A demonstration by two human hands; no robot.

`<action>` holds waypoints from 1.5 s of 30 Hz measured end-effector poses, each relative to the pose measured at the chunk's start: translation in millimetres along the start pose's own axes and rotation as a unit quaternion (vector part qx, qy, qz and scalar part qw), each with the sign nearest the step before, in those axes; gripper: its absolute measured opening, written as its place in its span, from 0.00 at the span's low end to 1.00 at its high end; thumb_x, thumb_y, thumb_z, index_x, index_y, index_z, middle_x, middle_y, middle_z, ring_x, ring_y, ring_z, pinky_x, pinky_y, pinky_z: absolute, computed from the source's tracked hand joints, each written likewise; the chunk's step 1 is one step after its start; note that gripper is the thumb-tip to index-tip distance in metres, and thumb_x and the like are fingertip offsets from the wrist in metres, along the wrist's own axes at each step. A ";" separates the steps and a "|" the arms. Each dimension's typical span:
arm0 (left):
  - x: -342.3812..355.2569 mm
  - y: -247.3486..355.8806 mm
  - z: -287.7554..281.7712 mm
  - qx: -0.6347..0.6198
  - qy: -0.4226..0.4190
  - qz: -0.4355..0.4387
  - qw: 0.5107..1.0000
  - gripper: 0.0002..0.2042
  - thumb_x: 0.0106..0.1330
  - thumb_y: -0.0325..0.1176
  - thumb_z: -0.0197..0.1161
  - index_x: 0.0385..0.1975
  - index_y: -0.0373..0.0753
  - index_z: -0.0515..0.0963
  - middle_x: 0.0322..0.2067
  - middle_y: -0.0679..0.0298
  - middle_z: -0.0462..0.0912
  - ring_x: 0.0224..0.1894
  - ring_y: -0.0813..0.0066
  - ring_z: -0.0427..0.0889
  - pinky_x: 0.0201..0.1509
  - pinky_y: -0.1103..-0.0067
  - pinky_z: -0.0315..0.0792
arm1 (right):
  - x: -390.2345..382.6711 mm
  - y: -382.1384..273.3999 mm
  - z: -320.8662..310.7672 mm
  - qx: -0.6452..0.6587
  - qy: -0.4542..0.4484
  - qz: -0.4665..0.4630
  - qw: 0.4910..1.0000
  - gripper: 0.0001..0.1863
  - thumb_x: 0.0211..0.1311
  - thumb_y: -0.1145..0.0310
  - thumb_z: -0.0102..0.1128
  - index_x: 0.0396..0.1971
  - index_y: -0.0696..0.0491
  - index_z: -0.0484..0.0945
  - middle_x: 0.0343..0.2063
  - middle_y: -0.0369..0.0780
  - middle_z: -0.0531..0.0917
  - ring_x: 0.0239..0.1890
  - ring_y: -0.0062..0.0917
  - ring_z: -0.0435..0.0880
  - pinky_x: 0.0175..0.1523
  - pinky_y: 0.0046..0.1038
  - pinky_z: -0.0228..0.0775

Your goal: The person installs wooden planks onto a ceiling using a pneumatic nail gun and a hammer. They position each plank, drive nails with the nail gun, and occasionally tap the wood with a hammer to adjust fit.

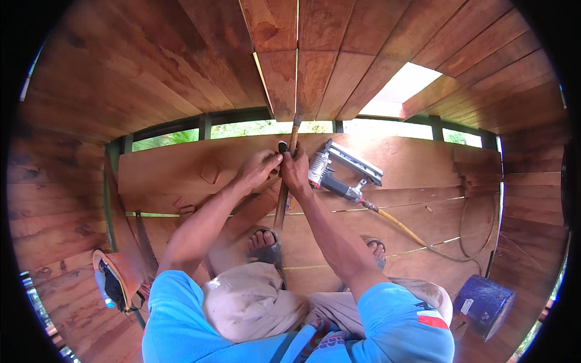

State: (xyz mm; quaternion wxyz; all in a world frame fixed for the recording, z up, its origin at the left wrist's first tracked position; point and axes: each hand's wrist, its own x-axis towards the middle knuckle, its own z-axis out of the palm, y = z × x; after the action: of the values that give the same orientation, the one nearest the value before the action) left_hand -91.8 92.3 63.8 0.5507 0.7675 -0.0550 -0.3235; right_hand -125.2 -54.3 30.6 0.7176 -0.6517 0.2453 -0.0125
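While we are crouching over the brown boards (163,160), our two hands are working close together just above the centre of the view, toward 12 o'clock. Our right hand (296,172) is wrapping its bent fingers around a slim wooden stick (295,138), whose upper end is pointing to 12 o'clock and showing a dark tip. A small black piece (283,147) is sticking up beside that hand, at about 11 o'clock from it; we are not making out what it is. Our left hand (260,167) is sitting at 9 o'clock from the right one, its fingers curling and bunching near the black piece, and we cannot tell whether they are pinching anything.

Just beside the right hand, at 3 o'clock, a silver and black nail gun (345,172) is lying on the boards, apart from our fingers. Its yellow hose (399,227) is running away toward 4 o'clock. A small reddish strip (212,176) is resting on the boards at 9 o'clock. Out at 8 o'clock, a handsaw (145,245) is leaning near an orange hard hat (128,273), while a dark blue bucket (493,307) is lying tilted at 4 o'clock. We are wearing dark sandals, the left one (273,249) showing near 7 o'clock.
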 end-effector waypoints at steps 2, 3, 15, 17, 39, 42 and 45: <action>-9.0 -7.1 1.9 -0.008 -0.012 -0.002 1.000 0.22 0.79 0.49 0.59 0.52 0.31 0.81 0.40 0.61 0.86 0.41 0.75 0.83 0.47 0.74 0.77 | 2.0 3.9 3.8 0.012 0.009 -0.010 1.000 0.17 0.70 0.64 0.60 0.46 0.64 0.74 0.27 0.43 0.80 0.28 0.32 0.82 0.32 0.38 0.74; -13.9 -11.2 1.4 -0.019 -0.022 -0.018 0.999 0.22 0.79 0.49 0.59 0.52 0.33 0.81 0.41 0.62 0.86 0.42 0.75 0.84 0.47 0.74 0.78 | 0.9 5.1 4.8 0.010 0.015 -0.006 1.000 0.16 0.70 0.64 0.60 0.45 0.64 0.74 0.27 0.43 0.80 0.28 0.32 0.82 0.31 0.38 0.73; -20.7 -42.5 -65.6 -0.032 0.115 -0.053 0.991 0.20 0.75 0.50 0.64 0.50 0.37 0.79 0.38 0.66 0.85 0.39 0.77 0.85 0.40 0.78 0.77 | -74.5 30.4 -4.8 -0.002 -0.277 0.100 0.956 0.13 0.72 0.65 0.56 0.45 0.59 0.76 0.26 0.38 0.80 0.24 0.21 0.78 0.29 0.28 0.71; -19.5 -47.1 -66.7 -0.029 0.115 -0.052 0.992 0.19 0.75 0.49 0.65 0.49 0.37 0.79 0.37 0.66 0.84 0.38 0.77 0.85 0.40 0.78 0.77 | -76.2 28.5 -17.1 -0.058 -0.325 0.112 0.937 0.15 0.74 0.62 0.58 0.47 0.60 0.76 0.27 0.37 0.81 0.25 0.20 0.79 0.31 0.27 0.72; 67.3 106.4 -75.5 0.273 0.124 0.148 0.943 0.23 0.70 0.55 0.64 0.34 0.36 0.84 0.27 0.51 0.85 0.32 0.58 0.86 0.40 0.64 0.75 | -29.1 -19.0 15.7 -0.008 -0.325 0.186 0.927 0.16 0.79 0.56 0.50 0.50 0.54 0.75 0.27 0.36 0.81 0.23 0.19 0.79 0.27 0.26 0.72; 67.9 121.6 -61.7 0.305 0.151 0.146 0.929 0.25 0.70 0.56 0.63 0.29 0.35 0.83 0.27 0.47 0.85 0.34 0.47 0.86 0.40 0.59 0.75 | -27.3 -21.2 15.8 0.012 -0.304 0.182 0.935 0.15 0.78 0.57 0.50 0.48 0.53 0.74 0.27 0.37 0.81 0.22 0.20 0.78 0.27 0.26 0.71; 69.7 127.0 -57.4 0.320 0.188 0.138 0.918 0.29 0.69 0.61 0.62 0.26 0.34 0.82 0.26 0.45 0.84 0.34 0.41 0.85 0.40 0.56 0.75 | -31.4 -17.6 10.3 0.023 -0.301 0.195 0.933 0.14 0.77 0.59 0.49 0.47 0.53 0.74 0.29 0.38 0.81 0.21 0.20 0.78 0.27 0.26 0.71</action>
State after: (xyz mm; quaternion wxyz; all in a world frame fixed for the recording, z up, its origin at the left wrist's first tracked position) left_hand 29.4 58.9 155.8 0.3148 0.9343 -0.1562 -0.0590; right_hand -143.7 -36.8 58.0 0.7608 -0.5474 0.1398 0.3192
